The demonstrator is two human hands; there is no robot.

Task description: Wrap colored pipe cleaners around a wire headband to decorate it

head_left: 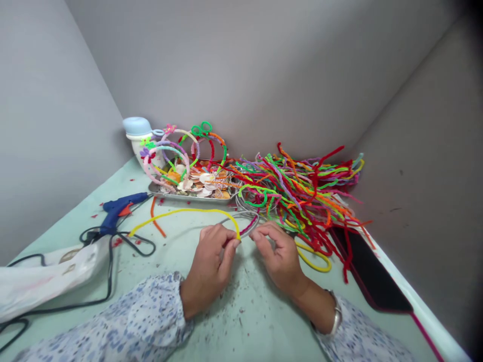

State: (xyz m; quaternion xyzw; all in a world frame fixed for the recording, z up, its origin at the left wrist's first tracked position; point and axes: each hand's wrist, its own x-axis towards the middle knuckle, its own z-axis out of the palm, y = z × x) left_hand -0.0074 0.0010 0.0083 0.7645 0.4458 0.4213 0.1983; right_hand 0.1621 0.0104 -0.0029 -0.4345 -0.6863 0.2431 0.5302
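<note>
Our blue-spotted sleeves [139,311] come in from the lower edge, nearest the camera, and a silvery bracelet [337,318] circles our right wrist. Both forearms reach over the pale green tabletop [234,327]. With our left hand [213,266] we pinch one end of a yellow fuzzy stem [188,210] between thumb and forefinger; from there it arches up and away to the left, its far end by the black cord [110,274]. Our right hand [279,256] is just beside, thumb and forefinger drawn close together; we cannot tell whether they grip anything. Just beyond these fingertips is a thin grey wire loop [215,219] with a magenta stretch on it.

To our left we have a blue glue gun [112,213], a short orange stem [154,216] and a white plastic bag [75,269]. Farther back, a metal tray [192,198] holds pale discs [207,179], with colourful wrapped hoops [166,146] standing over it and a white container with a light blue lid [137,126] behind. On our right spreads a tangled heap of coloured stems [294,186], near a flat black object [373,274].
</note>
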